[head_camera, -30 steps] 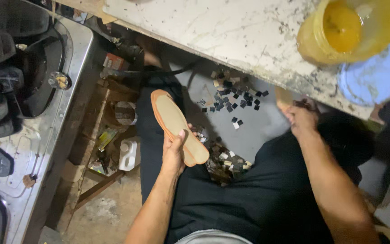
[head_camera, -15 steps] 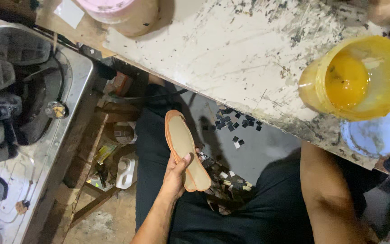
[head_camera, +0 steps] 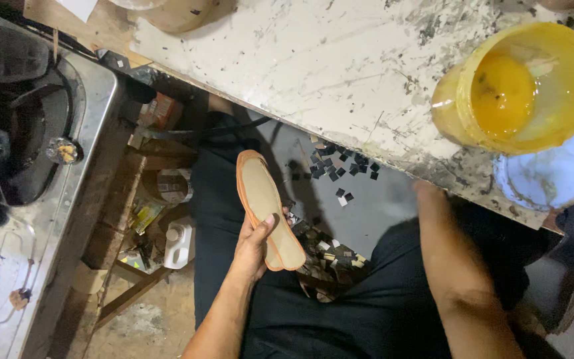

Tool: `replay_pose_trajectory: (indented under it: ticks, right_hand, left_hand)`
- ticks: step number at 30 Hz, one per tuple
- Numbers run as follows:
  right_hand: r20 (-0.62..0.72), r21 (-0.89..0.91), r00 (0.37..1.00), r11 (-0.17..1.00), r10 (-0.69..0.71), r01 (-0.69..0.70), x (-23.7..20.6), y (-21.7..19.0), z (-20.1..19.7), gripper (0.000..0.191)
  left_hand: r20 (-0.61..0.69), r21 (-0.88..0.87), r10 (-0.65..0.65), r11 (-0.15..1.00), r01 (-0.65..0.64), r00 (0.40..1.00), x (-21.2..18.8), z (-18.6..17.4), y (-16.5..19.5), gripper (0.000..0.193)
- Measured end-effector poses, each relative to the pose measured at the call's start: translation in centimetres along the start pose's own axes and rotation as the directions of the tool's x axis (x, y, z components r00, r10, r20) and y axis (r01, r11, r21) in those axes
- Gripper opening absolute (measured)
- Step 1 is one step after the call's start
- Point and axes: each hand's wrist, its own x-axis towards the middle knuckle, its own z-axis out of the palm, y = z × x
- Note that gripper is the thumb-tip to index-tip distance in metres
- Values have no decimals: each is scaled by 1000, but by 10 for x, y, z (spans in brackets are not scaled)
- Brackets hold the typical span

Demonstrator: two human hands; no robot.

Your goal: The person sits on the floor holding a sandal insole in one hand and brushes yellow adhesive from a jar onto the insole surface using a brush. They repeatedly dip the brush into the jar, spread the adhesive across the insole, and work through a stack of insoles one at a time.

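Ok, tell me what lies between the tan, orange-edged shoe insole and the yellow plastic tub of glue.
In the head view, small black and white square scraps, then the stained white tabletop, separate insole from tub.

One insole [head_camera: 268,211] in my left hand [head_camera: 252,247]. One yellow tub [head_camera: 517,86] on table [head_camera: 313,60]. One pale lid [head_camera: 553,174] beside tub. One white jug [head_camera: 179,243] on floor. Small dark squares [head_camera: 332,166] on lap: too many to count. My right hand hidden under table; one forearm [head_camera: 456,266] showing.
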Motion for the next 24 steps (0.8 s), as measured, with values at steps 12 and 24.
replay_pose_trajectory:
  ticks: [12,24]
  right_hand:
    - [7,14,997,997,71,-71,20,22,50,47]
    - [-44,66,997,996,57,-54,50,9,101,42]
  left_hand:
    - [-11,-34,-45,998,45,999,19,-11,7,52]
    - [-14,-66,-173,983,171,985,37,-9,28,68]
